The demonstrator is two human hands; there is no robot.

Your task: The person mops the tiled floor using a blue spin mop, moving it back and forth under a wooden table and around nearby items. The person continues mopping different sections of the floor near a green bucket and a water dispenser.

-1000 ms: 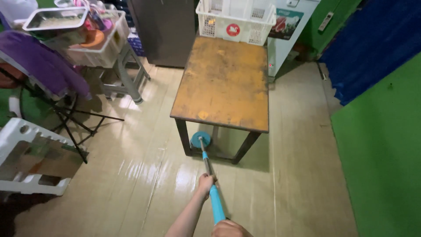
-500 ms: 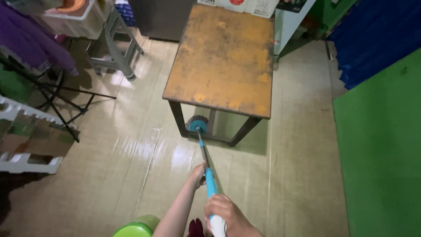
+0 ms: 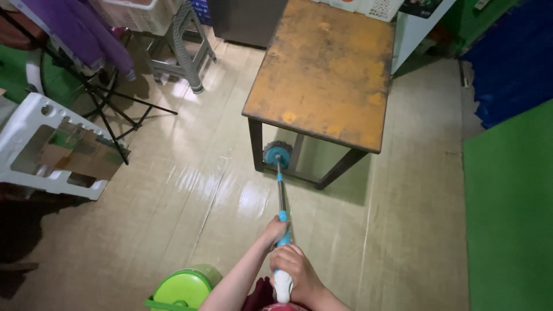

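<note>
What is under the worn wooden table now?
The round blue mop head sits under the table edge, beside its front leg, on the floor. The tabletop covers the floor farther back.

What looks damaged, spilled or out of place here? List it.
The table top is badly worn, with yellow paint rubbed through to dark patches, mostly at the edges. The white plastic stool at the left lies tipped on its side. The floor shines wet near the mop, which both hands hold; no puddle or spill stands out.
</note>
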